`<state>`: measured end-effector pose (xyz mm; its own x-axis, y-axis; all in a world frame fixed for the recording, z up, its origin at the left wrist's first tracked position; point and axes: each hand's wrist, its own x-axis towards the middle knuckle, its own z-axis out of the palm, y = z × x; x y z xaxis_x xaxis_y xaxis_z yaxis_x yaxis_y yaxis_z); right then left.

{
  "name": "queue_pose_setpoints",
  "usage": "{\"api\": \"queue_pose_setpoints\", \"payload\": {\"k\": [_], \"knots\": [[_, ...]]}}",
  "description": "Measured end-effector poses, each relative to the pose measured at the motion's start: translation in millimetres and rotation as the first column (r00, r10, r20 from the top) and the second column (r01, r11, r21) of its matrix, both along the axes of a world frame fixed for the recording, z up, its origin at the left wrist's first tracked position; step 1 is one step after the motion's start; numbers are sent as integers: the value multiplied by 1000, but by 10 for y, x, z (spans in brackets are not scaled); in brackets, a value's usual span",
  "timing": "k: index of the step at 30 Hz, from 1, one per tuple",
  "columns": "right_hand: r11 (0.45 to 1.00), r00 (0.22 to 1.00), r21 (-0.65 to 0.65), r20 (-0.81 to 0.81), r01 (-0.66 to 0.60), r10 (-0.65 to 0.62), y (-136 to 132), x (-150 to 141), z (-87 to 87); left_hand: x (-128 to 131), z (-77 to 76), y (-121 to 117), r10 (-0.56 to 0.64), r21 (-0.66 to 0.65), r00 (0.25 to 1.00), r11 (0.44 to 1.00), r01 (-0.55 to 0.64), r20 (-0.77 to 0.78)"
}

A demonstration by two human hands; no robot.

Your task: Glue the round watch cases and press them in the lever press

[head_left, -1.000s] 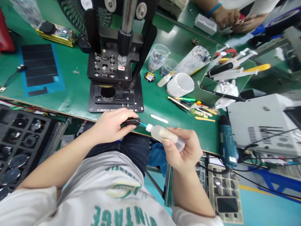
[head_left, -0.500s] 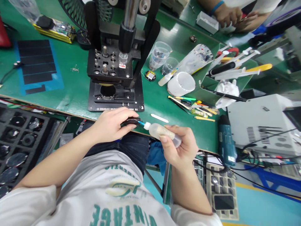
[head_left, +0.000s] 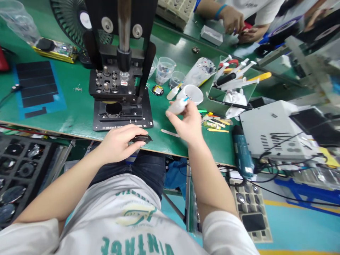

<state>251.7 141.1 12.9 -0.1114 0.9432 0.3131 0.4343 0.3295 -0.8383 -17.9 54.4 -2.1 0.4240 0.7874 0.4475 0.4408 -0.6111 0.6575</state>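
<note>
My left hand (head_left: 122, 142) grips a small dark, rounded part (head_left: 141, 139) between thumb and fingers, at the front edge of the green bench. What kind of part it is I cannot make out. In my right hand (head_left: 189, 120) is a translucent squeeze bottle (head_left: 176, 106) with a blue needle tip, now pointing away from me to the right, close to a white cup (head_left: 195, 93). A thin white strip (head_left: 170, 133) lies on the bench between my hands. Behind my left hand stands a black hand press (head_left: 120, 113) with a round recess in its base.
Tweezers and small tools (head_left: 216, 122) lie right of my right hand, near a green holder (head_left: 220, 97) of syringes. A teal electric screwdriver (head_left: 242, 152) and a white box unit (head_left: 276, 131) stand farther right. Foam trays (head_left: 23, 170) are at lower left. Across the bench a co-worker's hands (head_left: 235, 21) work.
My right hand has drawn the bottle away from the dark part, up and toward the white cup, turning its tip away. My left hand still holds the part.
</note>
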Motion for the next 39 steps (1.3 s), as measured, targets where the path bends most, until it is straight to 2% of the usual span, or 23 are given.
{"api": "queue_pose_setpoints", "payload": {"k": [3,5,7,9,11,13,15,17,19,21,23,24,25,27,29,31,33,36,39], "knots": [[999,988,-40,153,-27,33,197,-71,-44,7,-9,-4,14,0,1000,1000,-14,15],[999,975,-37,217,-30,37,133,-28,-42,19,-7,-11,29,-7,999,1000,-29,15],[999,952,33,306,-11,1,-61,86,-11,32,-5,-18,41,-12,999,999,-41,9],[988,880,147,473,-47,-29,-317,222,25,43,-7,-21,53,-12,999,999,-53,-1],[962,742,218,670,-162,-27,-561,318,41,48,-13,-23,60,-6,998,998,-60,-21],[930,612,268,788,-251,-62,-736,344,35,45,-18,-23,62,1,997,998,-62,-43],[906,553,317,825,-280,-118,-821,315,24,38,-19,-25,60,-1,996,998,-61,-68],[904,551,334,823,-267,-141,-836,270,29,33,-17,-28,62,-11,994,998,-64,-91],[923,616,322,777,-211,-130,-825,237,55,32,-16,-30,67,-11,993,998,-69,-100],[951,761,276,644,-141,-74,-833,215,95,36,-15,-31,67,2,993,998,-68,-98],[977,914,176,403,-120,40,-877,184,128,41,-13,-31,66,19,994,998,-64,-90],[983,960,109,252,-151,119,-912,159,134,43,-12,-30,66,23,994,998,-64,-88],[978,976,51,97,-201,196,-951,124,131,45,-9,-30,68,22,994,998,-66,-88],[961,950,-10,-153,-278,273,-1034,27,96,45,-4,-29,70,16,994,997,-69,-87],[974,938,-23,-276,-224,209,-1102,-93,37,43,1,-28,64,13,995,998,-63,-81],[997,950,-26,-305,-75,64,-1137,-206,-14,40,4,-27,56,16,995,998,-55,-77],[1000,958,-1,-288,17,-16,-1130,-286,-36,39,5,-26,54,13,995,998,-53,-81],[998,970,64,-243,12,4,-1070,-349,-22,44,5,-26,62,16,995,998,-61,-78],[1000,954,25,-300,10,-2,-1028,-391,-15,49,8,-26,72,34,995,997,-70,-75]]}}
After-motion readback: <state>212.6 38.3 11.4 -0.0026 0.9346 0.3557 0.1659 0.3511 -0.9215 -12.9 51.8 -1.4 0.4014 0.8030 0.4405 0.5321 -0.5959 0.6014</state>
